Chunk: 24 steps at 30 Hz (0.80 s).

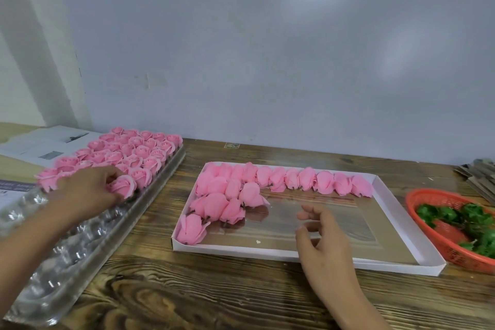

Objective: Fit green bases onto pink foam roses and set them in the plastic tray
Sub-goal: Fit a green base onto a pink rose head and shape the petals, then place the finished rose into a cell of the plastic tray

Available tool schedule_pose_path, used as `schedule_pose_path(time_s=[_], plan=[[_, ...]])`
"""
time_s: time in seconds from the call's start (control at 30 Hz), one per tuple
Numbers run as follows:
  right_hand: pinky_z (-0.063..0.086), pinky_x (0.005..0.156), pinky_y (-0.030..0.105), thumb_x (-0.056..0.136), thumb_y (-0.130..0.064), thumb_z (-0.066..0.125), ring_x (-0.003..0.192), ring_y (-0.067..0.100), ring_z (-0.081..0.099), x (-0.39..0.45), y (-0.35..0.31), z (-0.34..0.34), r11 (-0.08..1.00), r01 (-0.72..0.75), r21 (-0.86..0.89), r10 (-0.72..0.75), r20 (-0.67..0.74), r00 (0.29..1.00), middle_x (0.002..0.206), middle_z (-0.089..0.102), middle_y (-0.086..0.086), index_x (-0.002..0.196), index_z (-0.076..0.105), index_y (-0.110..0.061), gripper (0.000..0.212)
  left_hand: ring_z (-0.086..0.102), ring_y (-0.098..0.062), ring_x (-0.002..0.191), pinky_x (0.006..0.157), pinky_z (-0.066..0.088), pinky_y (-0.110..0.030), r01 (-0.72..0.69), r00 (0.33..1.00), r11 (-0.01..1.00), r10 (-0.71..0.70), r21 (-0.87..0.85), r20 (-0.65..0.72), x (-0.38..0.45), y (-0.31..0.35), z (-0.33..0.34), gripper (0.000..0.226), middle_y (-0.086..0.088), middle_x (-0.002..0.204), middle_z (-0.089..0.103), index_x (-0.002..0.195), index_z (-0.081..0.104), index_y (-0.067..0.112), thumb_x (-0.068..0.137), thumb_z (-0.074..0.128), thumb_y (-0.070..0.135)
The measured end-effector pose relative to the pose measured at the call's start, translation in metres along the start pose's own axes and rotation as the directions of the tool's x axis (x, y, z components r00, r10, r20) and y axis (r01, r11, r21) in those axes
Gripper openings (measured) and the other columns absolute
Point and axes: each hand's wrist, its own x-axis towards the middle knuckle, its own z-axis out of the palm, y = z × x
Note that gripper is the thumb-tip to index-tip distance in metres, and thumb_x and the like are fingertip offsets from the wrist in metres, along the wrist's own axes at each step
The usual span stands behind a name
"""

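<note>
My left hand (88,190) grips a pink foam rose (124,186) at the near edge of the filled rows in the clear plastic tray (67,246) on the left. Several upright pink roses (134,153) fill that tray's far half; its near cells hold nothing. My right hand (320,238) hovers with relaxed fingers, holding nothing, over the bare bottom of a white shallow box (401,225). Several loose pink roses (257,185) lie on their sides along the box's far and left sides. Green bases (466,220) sit in an orange basket (439,236) at the right.
The work surface is a dark wooden table (201,295) against a pale wall. Printed papers (42,144) lie behind the plastic tray at the far left. A stack of flat grey sheets (479,177) sits at the far right, behind the basket.
</note>
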Motion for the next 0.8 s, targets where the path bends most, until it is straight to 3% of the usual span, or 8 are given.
schedule_pose_path(time_s=[0.07, 0.13, 0.27, 0.43, 0.8], plan=[[0.042, 0.066, 0.004, 0.089, -0.001, 0.058, 0.091, -0.003, 0.059, 0.0, 0.0, 0.0, 1.0, 0.008, -0.006, -0.008, -0.006, 1.0, 0.099, 0.064, -0.017, 0.101, 0.05, -0.043, 0.044, 0.061, -0.023, 0.1, 0.108, 0.034, -0.05, -0.011, 1.0, 0.994, 0.013, 0.11, -0.021, 0.005, 0.0, 0.006, 0.031, 0.007, 0.095, 0.074, 0.104, 0.069, 0.032, 0.078, 0.082, 0.025], [0.043, 0.066, 0.005, 0.088, -0.001, 0.058, 0.091, -0.003, 0.059, 0.0, -0.001, 0.0, 1.0, 0.011, -0.009, -0.011, -0.005, 1.0, 0.099, 0.064, -0.017, 0.101, 0.05, -0.043, 0.045, 0.06, -0.022, 0.101, 0.116, 0.017, -0.062, -0.025, 0.999, 0.976, 0.03, 0.217, -0.021, 0.008, 0.001, 0.011, 0.024, 0.012, 0.082, 0.072, 0.1, 0.07, 0.031, 0.079, 0.08, 0.024], [0.043, 0.066, 0.005, 0.088, 0.001, 0.058, 0.091, -0.001, 0.059, 0.0, 0.0, 0.0, 1.0, 0.006, -0.001, -0.006, -0.004, 1.0, 0.099, 0.065, -0.014, 0.102, 0.05, -0.043, 0.047, 0.057, -0.015, 0.098, 0.116, 0.0, -0.069, -0.075, 0.997, 0.943, 0.068, 0.324, 0.031, 0.017, 0.004, 0.013, 0.023, 0.015, 0.07, 0.064, 0.093, 0.069, 0.034, 0.078, 0.078, 0.02], [0.042, 0.065, 0.004, 0.088, 0.001, 0.058, 0.091, -0.001, 0.059, 0.0, -0.001, -0.001, 1.0, 0.003, 0.004, -0.003, -0.006, 1.0, 0.099, 0.065, -0.013, 0.102, 0.049, -0.043, 0.047, 0.055, -0.009, 0.09, 0.117, 0.0, -0.069, -0.136, 0.99, 0.929, 0.115, 0.344, 0.081, 0.029, 0.0, 0.014, 0.023, 0.016, 0.071, 0.066, 0.079, 0.064, 0.034, 0.075, 0.08, 0.017], [0.042, 0.065, 0.004, 0.088, 0.0, 0.057, 0.093, -0.001, 0.058, 0.0, -0.001, 0.0, 1.0, 0.004, -0.008, -0.004, -0.014, 1.0, 0.099, 0.064, -0.014, 0.101, 0.048, -0.044, 0.047, 0.055, -0.01, 0.102, 0.116, 0.004, -0.069, -0.155, 0.988, 0.872, 0.135, 0.464, 0.076, 0.029, 0.005, 0.017, 0.023, 0.017, 0.08, 0.065, 0.092, 0.066, 0.038, 0.081, 0.07, 0.018]])
